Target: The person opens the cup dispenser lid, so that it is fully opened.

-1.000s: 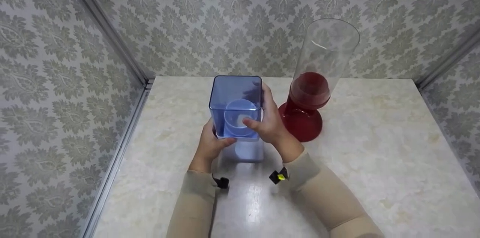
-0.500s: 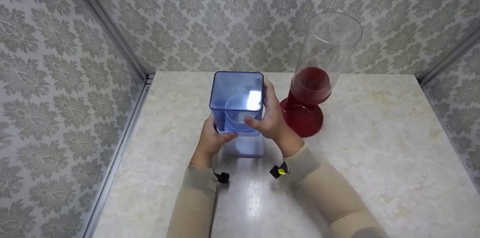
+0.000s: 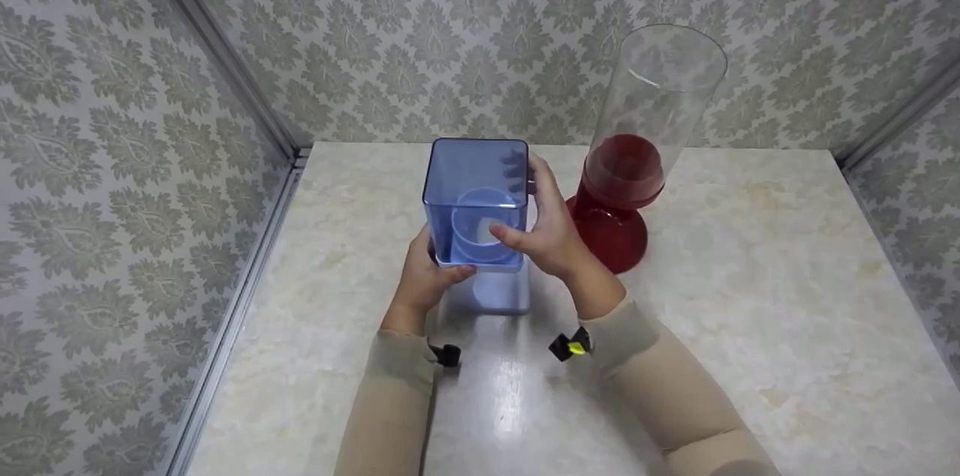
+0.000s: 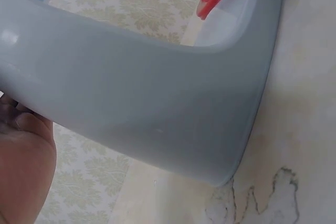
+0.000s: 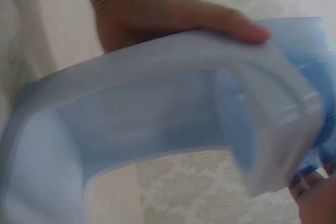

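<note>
A dispenser with a see-through blue square container (image 3: 476,169) on a pale C-shaped stand (image 3: 501,292) is in front of me. My left hand (image 3: 420,281) grips it low on the left, thumb near the seam between container and stand. My right hand (image 3: 551,232) holds the container's right side, its thumb lying across the front face. In the left wrist view the stand (image 4: 142,87) fills the middle, with part of my left hand (image 4: 23,163) at the edge. The right wrist view shows my left hand (image 5: 163,11) along the stand and a bit of my right hand (image 5: 317,200).
Just right of my right hand stands a red dispenser base (image 3: 611,236) under a tall clear cylinder (image 3: 660,101). Both rest on a marbled table (image 3: 765,311). Patterned walls (image 3: 495,26) close in the back and sides.
The blue container has tipped slightly back, and the bright reflection on its top is gone. My right hand and wrist have shifted a little to the right. My left hand keeps its place.
</note>
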A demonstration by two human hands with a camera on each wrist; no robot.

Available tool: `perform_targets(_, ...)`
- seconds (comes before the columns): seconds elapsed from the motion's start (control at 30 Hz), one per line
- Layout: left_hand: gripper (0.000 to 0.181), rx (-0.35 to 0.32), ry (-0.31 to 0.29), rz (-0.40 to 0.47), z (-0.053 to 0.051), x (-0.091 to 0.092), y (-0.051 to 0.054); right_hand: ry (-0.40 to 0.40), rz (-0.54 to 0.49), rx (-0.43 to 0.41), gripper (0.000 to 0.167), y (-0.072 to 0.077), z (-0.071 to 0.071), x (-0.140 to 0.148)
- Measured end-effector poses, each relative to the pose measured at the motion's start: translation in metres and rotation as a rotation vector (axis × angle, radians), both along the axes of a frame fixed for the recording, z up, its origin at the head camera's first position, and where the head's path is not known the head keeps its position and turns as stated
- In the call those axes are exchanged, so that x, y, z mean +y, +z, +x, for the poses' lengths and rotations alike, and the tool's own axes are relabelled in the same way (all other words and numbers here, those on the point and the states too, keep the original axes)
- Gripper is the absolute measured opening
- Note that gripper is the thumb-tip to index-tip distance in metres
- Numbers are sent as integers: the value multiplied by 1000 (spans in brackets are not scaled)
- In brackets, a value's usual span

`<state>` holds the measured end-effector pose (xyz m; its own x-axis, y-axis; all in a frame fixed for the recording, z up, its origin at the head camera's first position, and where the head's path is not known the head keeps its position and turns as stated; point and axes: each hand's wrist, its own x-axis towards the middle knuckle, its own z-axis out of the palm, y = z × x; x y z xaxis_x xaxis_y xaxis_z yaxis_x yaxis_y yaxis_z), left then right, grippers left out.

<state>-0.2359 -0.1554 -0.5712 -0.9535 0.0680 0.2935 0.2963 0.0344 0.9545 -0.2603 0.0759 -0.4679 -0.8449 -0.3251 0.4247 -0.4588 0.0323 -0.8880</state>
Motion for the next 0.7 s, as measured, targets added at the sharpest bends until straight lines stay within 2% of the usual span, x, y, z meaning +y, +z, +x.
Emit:
perform_targets(0.1, 124, -8, 6, -14, 1, 0, 1, 13, -10, 6, 111, 10, 3, 5)
perform_targets(0.23, 132, -7, 5, -29, 1, 0, 3, 4, -23, 45, 108, 23, 10, 12)
perform_targets(0.33, 126, 10, -17, 7, -2, 0, 2, 5, -77, 92, 110, 35, 14, 17)
perform_targets(0.4, 128, 28, -28, 36, -3, -1, 1, 20, -115, 116, 111, 42, 13, 19)
perform_targets(0.53, 142, 20, -34, 51, -3, -2, 0, 43, -159, 189, 111, 58, 7, 25)
perform_targets(0.63, 152, -6, -39, 47, -2, -3, 1, 24, -178, 231, 109, 67, 0, 27)
perform_targets(0.7, 152, -21, -49, 56, -1, -4, 0, -6, -187, 227, 109, 69, -5, 27)
